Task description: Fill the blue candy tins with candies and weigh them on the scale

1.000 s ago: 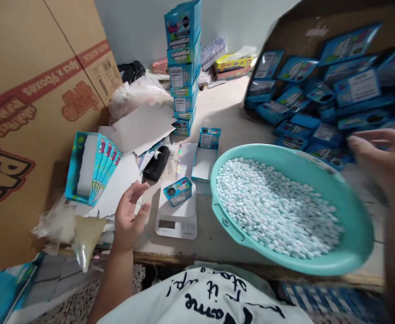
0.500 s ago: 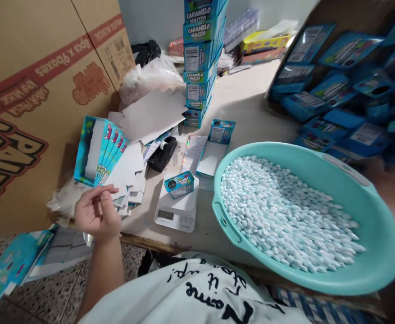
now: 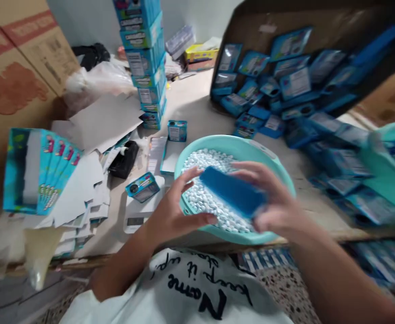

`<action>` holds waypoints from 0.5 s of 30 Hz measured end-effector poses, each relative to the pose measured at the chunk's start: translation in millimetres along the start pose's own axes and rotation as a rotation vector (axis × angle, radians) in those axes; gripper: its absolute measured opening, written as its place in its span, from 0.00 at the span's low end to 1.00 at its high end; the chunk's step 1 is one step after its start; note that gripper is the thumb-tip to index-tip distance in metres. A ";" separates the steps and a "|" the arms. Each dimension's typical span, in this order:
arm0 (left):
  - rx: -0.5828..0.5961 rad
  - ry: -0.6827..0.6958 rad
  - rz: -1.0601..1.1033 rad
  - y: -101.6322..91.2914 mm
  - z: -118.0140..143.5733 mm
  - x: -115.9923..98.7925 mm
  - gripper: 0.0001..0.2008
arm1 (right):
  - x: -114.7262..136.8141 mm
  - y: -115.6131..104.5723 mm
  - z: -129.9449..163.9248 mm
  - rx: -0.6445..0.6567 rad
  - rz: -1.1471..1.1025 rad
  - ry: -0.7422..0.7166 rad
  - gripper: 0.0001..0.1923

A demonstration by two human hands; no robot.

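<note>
My right hand (image 3: 274, 202) grips a small blue box (image 3: 234, 191) by its right end, tilted above the mint-green basin (image 3: 214, 140). White candies (image 3: 209, 157) fill much of that basin. My left hand (image 3: 180, 209) is open beside the box's other end, thumb and fingers spread; whether a fingertip touches the box cannot be made out. Motion blurs the box's face. Just left of this hand, a printed blue candy box (image 3: 143, 186) stands on a white digital scale (image 3: 135, 223), whose readout is illegible.
A tall stack of blue boxes (image 3: 150, 67) rises at the back. Flat white cardboard pieces (image 3: 99, 126) and an open display carton (image 3: 16, 168) lie left. A large dark carton (image 3: 251, 27) spills blue boxes (image 3: 295, 83) at the right, near another green basin (image 3: 386, 180).
My right hand has come from the box pile to over the basin with a blue box. My left hand has moved right toward it. The view has turned right.
</note>
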State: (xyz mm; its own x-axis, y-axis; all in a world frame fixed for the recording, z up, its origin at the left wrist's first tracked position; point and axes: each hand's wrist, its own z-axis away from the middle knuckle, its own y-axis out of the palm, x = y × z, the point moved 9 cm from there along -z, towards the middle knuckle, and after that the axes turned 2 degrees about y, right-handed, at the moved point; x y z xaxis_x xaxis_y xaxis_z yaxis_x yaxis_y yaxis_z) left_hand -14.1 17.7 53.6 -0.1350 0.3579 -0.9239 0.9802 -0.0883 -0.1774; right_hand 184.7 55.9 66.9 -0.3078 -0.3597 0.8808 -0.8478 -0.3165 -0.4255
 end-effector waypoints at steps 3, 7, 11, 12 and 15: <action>0.089 -0.125 0.166 25.7 -20.0 24.6 0.24 | -3.3 24.7 -9.8 0.103 -0.144 0.032 0.47; -0.236 -0.148 0.205 5.1 -33.1 45.5 0.26 | -46.9 -10.1 -38.8 -0.035 0.350 0.205 0.39; -0.251 -0.076 0.126 13.1 -53.0 40.3 0.27 | -110.5 -6.0 -52.7 0.136 0.363 0.508 0.44; -0.243 -0.068 0.077 16.0 -58.0 38.8 0.25 | -117.8 -1.4 -53.5 0.145 0.308 0.526 0.44; -0.285 -0.094 -0.054 16.7 -66.3 40.9 0.21 | -123.2 14.2 -48.9 0.131 0.136 0.521 0.39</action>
State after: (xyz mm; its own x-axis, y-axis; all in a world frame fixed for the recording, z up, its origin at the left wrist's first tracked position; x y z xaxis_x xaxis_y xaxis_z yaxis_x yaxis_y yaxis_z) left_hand 6.4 92.5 35.3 -0.1883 0.2662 -0.9454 0.9706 0.1974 -0.1377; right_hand 189.5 138.7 -37.5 -0.6123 0.0662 0.7878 -0.7345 -0.4164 -0.5358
